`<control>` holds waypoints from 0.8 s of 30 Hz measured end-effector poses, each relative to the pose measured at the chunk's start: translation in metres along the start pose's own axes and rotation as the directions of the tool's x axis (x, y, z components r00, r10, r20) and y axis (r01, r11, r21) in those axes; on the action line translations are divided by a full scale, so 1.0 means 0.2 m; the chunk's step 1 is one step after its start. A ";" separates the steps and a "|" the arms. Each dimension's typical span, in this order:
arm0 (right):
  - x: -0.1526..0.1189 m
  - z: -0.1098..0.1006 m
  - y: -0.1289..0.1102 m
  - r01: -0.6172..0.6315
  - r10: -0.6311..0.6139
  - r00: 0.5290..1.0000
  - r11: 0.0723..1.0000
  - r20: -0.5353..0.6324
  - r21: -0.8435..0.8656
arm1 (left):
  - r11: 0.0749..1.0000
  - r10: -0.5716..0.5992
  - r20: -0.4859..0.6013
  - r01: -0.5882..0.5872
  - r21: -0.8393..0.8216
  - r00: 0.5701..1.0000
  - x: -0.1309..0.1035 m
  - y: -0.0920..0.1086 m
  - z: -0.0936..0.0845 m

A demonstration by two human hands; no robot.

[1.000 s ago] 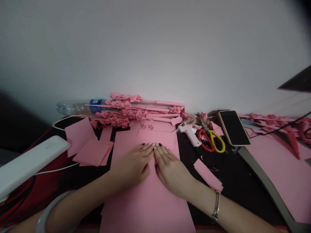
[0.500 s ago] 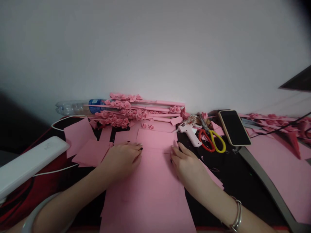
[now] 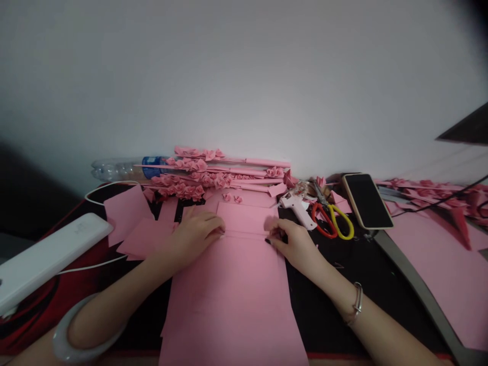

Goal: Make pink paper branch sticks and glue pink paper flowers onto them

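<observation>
Folded pink paper lies atop larger pink sheets, left hand and right hand at its 2 side edges, each grip pinching it.

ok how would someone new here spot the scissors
Start from the pink sheets mid-table and go right, beyond the right hand. The scissors lie between the pale glue gun and the phone, set apart by one red and one yellow handle loop.

Pink folded paper; red/yel scissor handles; blk phone scrn; blue btl label.
</observation>
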State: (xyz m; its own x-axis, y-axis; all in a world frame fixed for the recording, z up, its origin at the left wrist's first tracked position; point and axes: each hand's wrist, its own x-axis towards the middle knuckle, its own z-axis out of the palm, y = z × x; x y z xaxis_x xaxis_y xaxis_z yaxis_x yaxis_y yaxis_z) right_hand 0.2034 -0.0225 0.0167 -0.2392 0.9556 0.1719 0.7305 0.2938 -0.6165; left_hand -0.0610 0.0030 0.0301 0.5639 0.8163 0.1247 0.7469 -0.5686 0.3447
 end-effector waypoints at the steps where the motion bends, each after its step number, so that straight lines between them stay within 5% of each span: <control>1: 0.00 0.00 0.00 -0.005 0.004 1.000 0.999 0.008 0.033 | 1.000 0.002 -0.007 -0.002 -0.019 1.000 0.00 0.00 0.01; 10: 0.01 0.00 0.02 0.050 -0.049 0.999 0.998 -0.020 0.029 | 0.982 0.120 -0.071 -0.129 -0.141 0.990 0.01 -0.05 0.06; 17: 0.03 0.03 0.06 0.319 -0.336 0.932 0.939 -0.140 -0.131 | 0.972 0.130 -0.131 -0.153 -0.179 0.983 0.02 -0.05 0.08; 24: -0.01 0.00 0.00 0.377 -0.377 0.924 0.861 0.069 -0.341 | 0.987 0.159 0.001 -0.159 0.038 0.987 -0.01 0.04 0.03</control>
State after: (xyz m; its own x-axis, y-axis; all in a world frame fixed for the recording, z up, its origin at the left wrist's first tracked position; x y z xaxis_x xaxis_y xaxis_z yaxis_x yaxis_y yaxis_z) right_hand 0.2033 -0.0239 0.0168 -0.5403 0.7706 0.3381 0.7573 0.6204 -0.2039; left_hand -0.0537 -0.0031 0.0277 0.6758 0.7156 0.1767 0.6609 -0.6944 0.2846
